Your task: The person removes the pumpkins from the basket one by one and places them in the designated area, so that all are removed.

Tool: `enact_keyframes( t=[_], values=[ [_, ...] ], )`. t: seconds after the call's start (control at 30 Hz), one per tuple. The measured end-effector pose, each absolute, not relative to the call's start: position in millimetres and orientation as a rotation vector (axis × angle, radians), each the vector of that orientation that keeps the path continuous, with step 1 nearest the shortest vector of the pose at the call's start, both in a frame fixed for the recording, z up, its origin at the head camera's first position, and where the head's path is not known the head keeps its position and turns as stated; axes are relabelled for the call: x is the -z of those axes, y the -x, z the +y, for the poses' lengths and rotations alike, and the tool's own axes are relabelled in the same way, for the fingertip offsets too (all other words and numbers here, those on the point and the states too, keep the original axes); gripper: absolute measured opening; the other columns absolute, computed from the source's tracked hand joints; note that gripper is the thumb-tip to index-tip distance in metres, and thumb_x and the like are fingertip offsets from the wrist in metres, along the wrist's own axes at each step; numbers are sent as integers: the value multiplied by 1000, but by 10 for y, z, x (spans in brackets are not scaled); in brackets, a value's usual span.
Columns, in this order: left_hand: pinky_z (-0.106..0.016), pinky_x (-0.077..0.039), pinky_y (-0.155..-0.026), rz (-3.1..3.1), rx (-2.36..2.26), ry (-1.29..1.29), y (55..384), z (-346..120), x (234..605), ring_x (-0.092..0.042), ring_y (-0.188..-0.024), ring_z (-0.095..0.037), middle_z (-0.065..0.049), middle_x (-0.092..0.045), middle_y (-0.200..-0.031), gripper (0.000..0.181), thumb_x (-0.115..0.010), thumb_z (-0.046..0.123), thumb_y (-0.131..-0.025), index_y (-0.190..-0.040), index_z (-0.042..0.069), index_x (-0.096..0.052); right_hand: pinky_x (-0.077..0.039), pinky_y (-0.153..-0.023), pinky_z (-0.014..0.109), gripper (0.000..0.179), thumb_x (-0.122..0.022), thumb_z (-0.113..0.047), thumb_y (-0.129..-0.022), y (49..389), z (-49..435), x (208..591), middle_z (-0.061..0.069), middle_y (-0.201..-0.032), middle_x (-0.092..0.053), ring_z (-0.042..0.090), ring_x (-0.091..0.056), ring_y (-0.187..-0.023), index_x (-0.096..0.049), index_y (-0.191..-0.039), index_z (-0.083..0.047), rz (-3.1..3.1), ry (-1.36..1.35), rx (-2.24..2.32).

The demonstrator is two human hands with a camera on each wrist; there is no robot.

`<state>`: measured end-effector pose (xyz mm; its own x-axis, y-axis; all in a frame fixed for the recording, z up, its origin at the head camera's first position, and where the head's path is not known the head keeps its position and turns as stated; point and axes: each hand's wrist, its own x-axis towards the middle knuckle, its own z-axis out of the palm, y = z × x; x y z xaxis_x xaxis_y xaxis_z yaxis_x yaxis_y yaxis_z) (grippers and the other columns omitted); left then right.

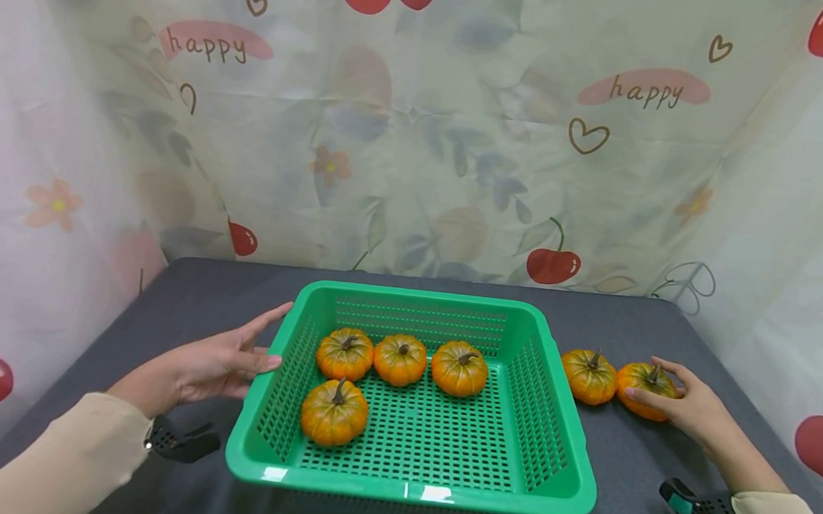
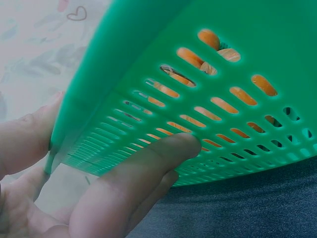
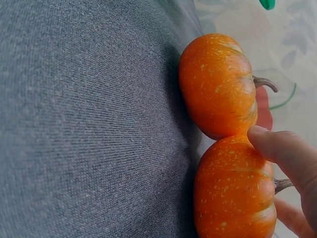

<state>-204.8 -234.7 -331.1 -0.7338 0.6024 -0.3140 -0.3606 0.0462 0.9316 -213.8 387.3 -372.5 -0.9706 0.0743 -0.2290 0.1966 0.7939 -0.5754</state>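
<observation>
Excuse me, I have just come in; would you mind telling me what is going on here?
A person holds the left rim of a green basket with the left hand. Four pumpkins sit inside. On the dark table, to the basket's right, the right hand grips the outer pumpkin, which touches the inner pumpkin; neither is in the basket.

Cherry-print sheeting around dark table

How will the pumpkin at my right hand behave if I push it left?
The pumpkin may rock or roll, given its rounded sides. It would probably nudge the neighboring pumpkin, which it appears to touch. Ribbed and taut-looking, it is probably stiff.
</observation>
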Motion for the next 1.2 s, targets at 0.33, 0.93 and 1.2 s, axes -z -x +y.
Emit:
enact_keyframes(
  t=[0.33, 0.93, 1.2],
  values=[
    [-56, -51, -92, 1632, -1768, -243, 2056, -2352, 3310, -60, -116, -37, -32, -16, -155, 93, -55, 9, -98, -152, 42, 12, -35, -95, 72, 103, -59, -61, -88, 2158, 3875, 3717, 48, -144, -12, 64, -24, -126, -8, -154, 0, 2781, -233, 914],
    [-56, -51, -92, 1624, -1760, -260, 2060, -2354, 3311, -60, -117, -37, -33, -16, -155, 93, -54, 8, -99, -152, 42, 14, -31, -98, 74, 92, -52, -49, -97, 2127, 3804, 3278, 45, -147, -11, 62, -19, -132, -1, -154, 1, 2813, -128, 1118],
    [-56, -51, -92, 1632, -1754, -266, 2062, -2354, 3309, -59, -118, -38, -32, -18, -155, 92, -54, 9, -99, -152, 42, 14, -31, -97, 75, 83, -55, -45, -97, 2075, 3433, 2917, 35, -152, -20, 57, -25, -134, -11, -156, -8, 2919, 65, 1230]
  ],
)
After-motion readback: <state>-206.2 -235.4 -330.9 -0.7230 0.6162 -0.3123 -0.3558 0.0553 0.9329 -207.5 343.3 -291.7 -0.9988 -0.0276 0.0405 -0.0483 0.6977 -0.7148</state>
